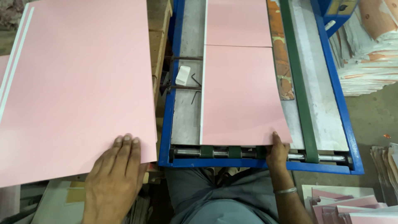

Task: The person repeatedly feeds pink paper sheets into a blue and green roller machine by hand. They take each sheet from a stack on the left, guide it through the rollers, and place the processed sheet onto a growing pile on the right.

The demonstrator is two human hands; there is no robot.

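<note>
**Feeding pink sheets into the conveyor, 1 at a time**

The right hand (277, 151) is closed in a light pinch on the near right corner of a pink sheet (240, 95), thumb under the edge as far as I can tell, fingers on top. That sheet lies flat on the blue-framed feeder (168, 108), its near edge just above the rollers (215, 152) and its right side beside the green belt (300, 87). A 2nd sheet (238, 20) lies farther up the bed, its near edge meeting the first sheet's far edge.

The left hand (114, 174) lies open and flat, fingertips pressing the near edge of the pink stack (78, 83) on the counter to the left; it grips nothing.

By my reading, the step in hand is placing 1 sheet squarely on the bed while the other hand readies the stack. The next move would call for releasing the corner without skewing the sheet, then separating only the top sheet from the stack.

A small white block (183, 75) and hex keys (195, 85) lie on the feeder's left plate.
</note>
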